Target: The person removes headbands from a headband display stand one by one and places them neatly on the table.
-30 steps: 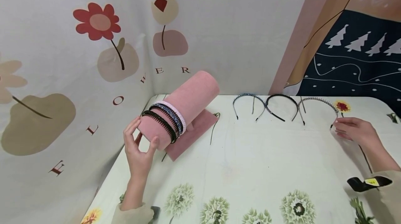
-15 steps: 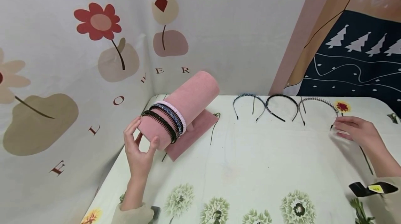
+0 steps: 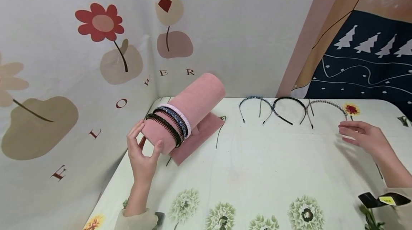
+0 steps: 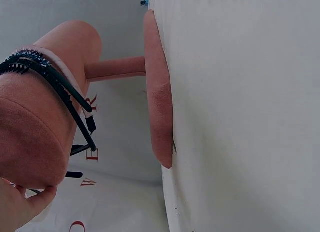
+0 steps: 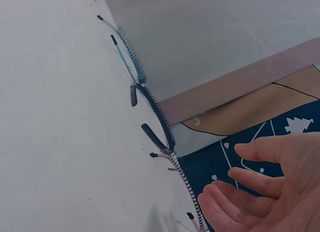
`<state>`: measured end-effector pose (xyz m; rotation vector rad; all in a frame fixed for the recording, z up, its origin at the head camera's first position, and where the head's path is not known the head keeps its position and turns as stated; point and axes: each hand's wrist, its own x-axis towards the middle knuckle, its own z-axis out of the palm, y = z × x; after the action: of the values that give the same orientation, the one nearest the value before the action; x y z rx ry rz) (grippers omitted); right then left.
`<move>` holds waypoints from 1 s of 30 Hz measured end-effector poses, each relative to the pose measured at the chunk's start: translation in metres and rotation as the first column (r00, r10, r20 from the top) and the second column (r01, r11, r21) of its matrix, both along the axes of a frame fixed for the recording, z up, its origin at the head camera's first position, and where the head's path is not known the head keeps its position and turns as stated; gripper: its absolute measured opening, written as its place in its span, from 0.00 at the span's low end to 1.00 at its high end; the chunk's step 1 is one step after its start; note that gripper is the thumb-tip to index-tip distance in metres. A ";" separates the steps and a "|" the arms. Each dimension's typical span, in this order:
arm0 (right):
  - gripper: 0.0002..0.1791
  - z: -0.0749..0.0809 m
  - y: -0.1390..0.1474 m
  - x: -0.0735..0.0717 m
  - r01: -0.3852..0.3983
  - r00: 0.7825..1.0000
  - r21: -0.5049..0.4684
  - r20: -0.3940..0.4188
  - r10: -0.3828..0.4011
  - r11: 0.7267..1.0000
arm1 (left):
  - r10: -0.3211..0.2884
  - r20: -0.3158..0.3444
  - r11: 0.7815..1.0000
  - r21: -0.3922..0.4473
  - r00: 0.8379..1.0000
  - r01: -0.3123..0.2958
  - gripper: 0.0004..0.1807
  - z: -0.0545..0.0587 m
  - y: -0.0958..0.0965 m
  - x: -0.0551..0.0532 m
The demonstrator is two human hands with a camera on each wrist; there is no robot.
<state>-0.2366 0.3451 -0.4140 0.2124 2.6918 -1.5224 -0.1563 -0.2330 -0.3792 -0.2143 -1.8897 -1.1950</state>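
Note:
My left hand (image 3: pixel 141 158) grips the near end of a pink padded headband stand (image 3: pixel 201 94), thumb on one side and fingers on the other. Around its roller sit a black headband (image 3: pixel 165 126), a glittery blue one and a pale lilac headband (image 3: pixel 182 115). At the table's back right lie a blue toothed headband (image 3: pixel 254 97), a black headband (image 3: pixel 289 98) and a striped toothed headband (image 3: pixel 328 102). My right hand (image 3: pixel 365 137) hovers by the striped headband's right end, overlapping it in the head view. In the right wrist view its fingers are loosely bent, holding nothing.
A white tablecloth (image 3: pixel 251 165) with printed dandelions covers the table. Behind it hangs a pale flower-printed curtain (image 3: pixel 244 44), and at the right a dark panel with white trees (image 3: pixel 370 69). The stand's pink base (image 3: pixel 199 140) rests on the table.
My right hand has drifted slightly left and toward me beside the striped headband. My left hand, the stand and all the headbands look unmoved.

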 end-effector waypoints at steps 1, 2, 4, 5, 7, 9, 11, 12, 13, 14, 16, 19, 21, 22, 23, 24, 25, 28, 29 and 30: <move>0.34 0.000 -0.001 0.000 -0.005 1.000 -0.002 -0.002 0.005 1.000 | 0.000 -0.001 1.000 0.000 1.000 0.000 0.35 -0.001 -0.001 -0.001; 0.34 0.000 -0.001 0.001 -0.008 1.000 -0.007 -0.002 0.008 1.000 | 0.000 -0.001 1.000 0.000 1.000 0.000 0.35 -0.002 -0.002 -0.002; 0.34 0.001 -0.003 0.001 -0.007 1.000 -0.002 0.006 0.007 1.000 | 0.002 0.000 1.000 -0.001 1.000 -0.002 0.36 -0.008 -0.006 -0.005; 0.34 0.000 -0.003 0.001 -0.010 1.000 0.000 0.008 0.010 1.000 | 0.003 0.001 1.000 -0.002 1.000 -0.003 0.36 -0.011 -0.008 -0.007; 0.33 0.001 -0.004 0.002 -0.015 1.000 0.007 0.011 0.015 1.000 | 0.005 0.000 1.000 -0.002 1.000 -0.005 0.36 -0.017 -0.013 -0.010; 0.33 0.002 -0.006 0.003 -0.024 1.000 0.009 0.006 0.024 1.000 | 0.006 0.000 1.000 -0.004 1.000 -0.006 0.37 -0.021 -0.017 -0.013; 0.32 0.003 -0.007 0.004 -0.036 0.999 0.001 -0.003 0.036 0.999 | 0.007 -0.002 1.000 -0.004 1.000 -0.007 0.37 -0.023 -0.018 -0.014; 0.32 0.003 -0.008 0.005 -0.039 0.999 0.002 -0.005 0.039 0.999 | 0.007 -0.003 1.000 -0.005 1.000 -0.007 0.37 -0.024 -0.019 -0.014; 0.31 0.004 -0.009 0.006 -0.043 0.999 0.001 -0.008 0.043 0.999 | 0.007 -0.003 1.000 -0.006 1.000 -0.007 0.37 -0.024 -0.019 -0.014; 0.28 0.004 -0.010 0.007 -0.048 0.999 -0.006 -0.014 0.048 0.999 | 0.009 0.001 1.000 -0.010 1.000 -0.009 0.37 -0.024 -0.019 -0.014; 0.21 0.005 -0.010 0.008 -0.060 0.998 -0.025 -0.022 0.059 0.998 | 0.011 0.002 1.000 -0.009 1.000 -0.011 0.37 -0.024 -0.019 -0.013; 0.08 0.005 -0.011 0.011 -0.092 0.995 -0.073 -0.045 0.088 0.993 | 0.009 0.005 1.000 -0.009 1.000 -0.009 0.38 -0.024 -0.019 -0.013; 0.07 0.005 -0.012 0.013 -0.115 0.992 -0.108 -0.062 0.109 0.987 | 0.007 0.004 1.000 -0.007 1.000 -0.007 0.38 -0.024 -0.019 -0.014; 0.08 0.006 -0.013 0.014 -0.123 0.991 -0.119 -0.068 0.115 0.985 | 0.007 0.004 1.000 -0.006 1.000 -0.007 0.38 -0.024 -0.019 -0.014; 0.08 0.006 -0.014 0.015 -0.129 0.990 -0.120 -0.076 0.120 0.984 | 0.007 0.004 1.000 -0.006 1.000 -0.007 0.38 -0.025 -0.019 -0.014; 0.08 0.006 -0.015 0.016 -0.131 0.989 -0.115 -0.082 0.122 0.985 | 0.008 0.005 1.000 -0.005 1.000 -0.008 0.38 -0.024 -0.019 -0.014; 0.08 0.007 -0.016 0.017 -0.132 0.989 -0.108 -0.088 0.123 0.985 | 0.010 0.005 1.000 -0.005 1.000 -0.010 0.38 -0.024 -0.019 -0.014; 0.08 0.009 -0.020 0.019 -0.137 0.986 -0.073 -0.103 0.129 0.988 | 0.012 0.005 1.000 -0.002 1.000 -0.012 0.37 -0.019 -0.014 -0.011; 0.08 0.010 -0.021 0.020 -0.141 0.985 -0.065 -0.108 0.134 0.988 | 0.011 0.003 1.000 -0.001 1.000 -0.011 0.36 -0.016 -0.012 -0.009; 0.08 0.011 -0.022 0.020 -0.146 0.984 -0.066 -0.111 0.138 0.987 | 0.009 0.002 1.000 0.000 1.000 -0.009 0.36 -0.012 -0.009 -0.007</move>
<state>-0.2164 0.3229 -0.4031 -0.0648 2.6557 -1.6303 -0.1632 -0.2420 -0.3913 -0.2050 -1.8906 -1.1897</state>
